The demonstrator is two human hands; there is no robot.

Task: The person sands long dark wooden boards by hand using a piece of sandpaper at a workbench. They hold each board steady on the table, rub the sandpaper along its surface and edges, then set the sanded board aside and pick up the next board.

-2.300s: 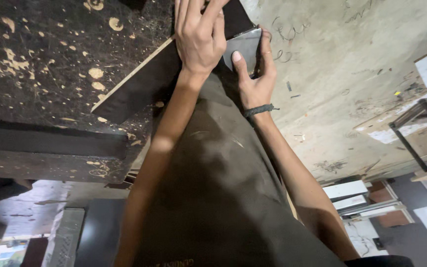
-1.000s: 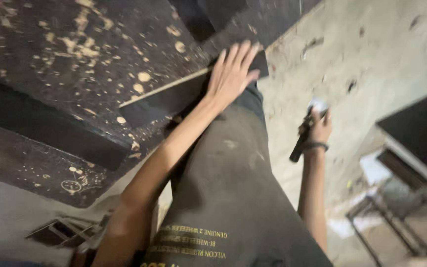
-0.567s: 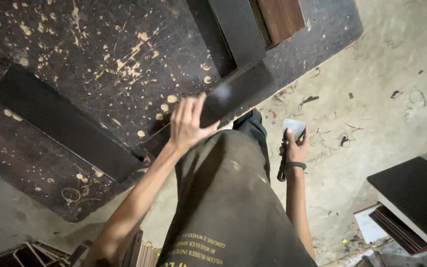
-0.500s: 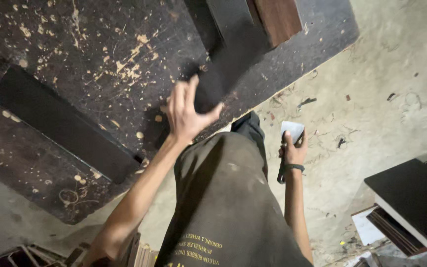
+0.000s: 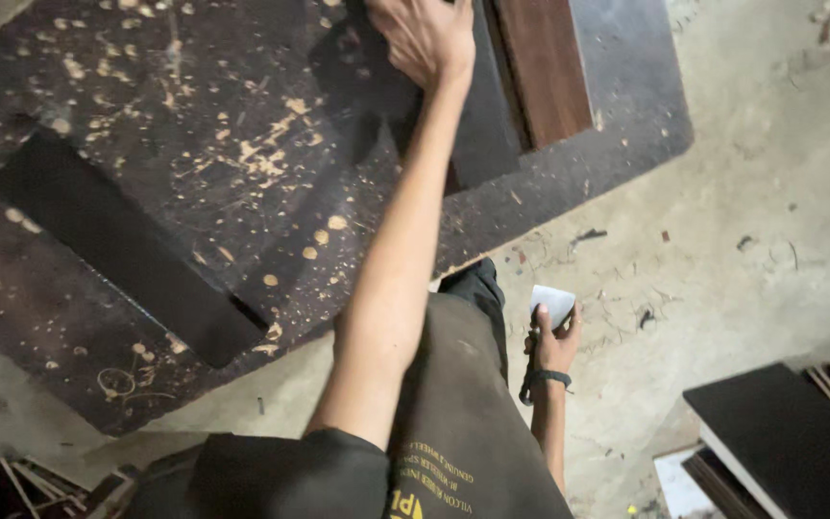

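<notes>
Notably, findings at this moment were as follows.

Left hand: the left hand (image 5: 425, 38) was stretched far forward over the workbench (image 5: 194, 192), fingers spread and curled down on the near end of a dark board (image 5: 477, 115); the fingertips ran out of view at the top edge, so a full grip could not be confirmed.

Right hand: the right hand (image 5: 554, 346) hung low beside the apron (image 5: 463, 404), closed around a small pale block (image 5: 551, 306) with a dark tool shaft below the wrist; a dark band sat on that wrist.

Change since half a second earlier: the left hand had moved further up the bench, away from the body, and the dark board had travelled with it; the right hand had kept its place and its hold.

Meaning: judged from this, the board was being pushed or slid along the bench by the left hand alone, with the right hand idle.

Beyond the left hand: a reddish-brown plank (image 5: 545, 67) lay just beside the dark board, on its right.

Left of the forearm: a long dark strip (image 5: 127, 255) lay flat among pale wood chips.

Right of the right hand: stacked dark panels (image 5: 790, 442) stood on the concrete floor (image 5: 770, 192), well apart.
</notes>
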